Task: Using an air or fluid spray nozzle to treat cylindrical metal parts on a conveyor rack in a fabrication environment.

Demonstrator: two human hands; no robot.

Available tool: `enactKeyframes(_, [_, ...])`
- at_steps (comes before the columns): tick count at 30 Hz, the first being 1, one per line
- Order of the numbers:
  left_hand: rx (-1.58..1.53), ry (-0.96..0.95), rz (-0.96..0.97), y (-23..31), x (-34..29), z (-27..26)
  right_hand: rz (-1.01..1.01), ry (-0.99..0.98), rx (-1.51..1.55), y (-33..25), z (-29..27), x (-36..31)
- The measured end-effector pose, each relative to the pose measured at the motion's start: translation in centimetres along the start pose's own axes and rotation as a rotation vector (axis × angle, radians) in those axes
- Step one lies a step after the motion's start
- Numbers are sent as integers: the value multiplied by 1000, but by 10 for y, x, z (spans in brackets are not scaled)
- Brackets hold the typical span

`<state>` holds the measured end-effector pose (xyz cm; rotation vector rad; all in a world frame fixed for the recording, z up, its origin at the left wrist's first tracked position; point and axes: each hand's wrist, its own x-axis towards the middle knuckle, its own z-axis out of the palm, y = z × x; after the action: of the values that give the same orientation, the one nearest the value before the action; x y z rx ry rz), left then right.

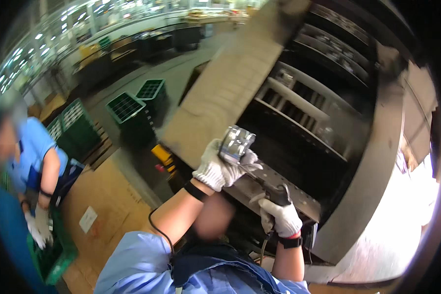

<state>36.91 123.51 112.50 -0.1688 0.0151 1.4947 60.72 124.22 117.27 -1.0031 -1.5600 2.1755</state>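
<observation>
My left hand (214, 165), in a white knit glove, is closed round a shiny metal piston (237, 143) and holds it up before the machine opening. Its fingers are partly hidden behind the metal. Lower and to the right, my gloved right hand (283, 216) is wrapped round a dark air blow gun (280, 194), whose nozzle side points toward my left hand. A thin hose (264, 249) hangs below that hand. Beneath both hands runs the machine's metal ledge (294, 188), dotted with small holes.
The open machine (382, 117) fills the right, with slatted racks (299, 105) inside. Green crates (126, 108) stand beyond a beige panel (220, 93). At left, a co-worker (46, 152) in gloves reaches into a green crate (59, 267) beside a cardboard sheet (108, 206).
</observation>
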Motion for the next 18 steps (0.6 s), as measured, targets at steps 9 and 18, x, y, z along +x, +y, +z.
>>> enactKeyframes(9, [69,-57,335,14,-53,-35,30,-199,-145,14,13,40])
enactKeyframes(18, [327,169,784,19,-162,-89,383,-600,3,47,55,67])
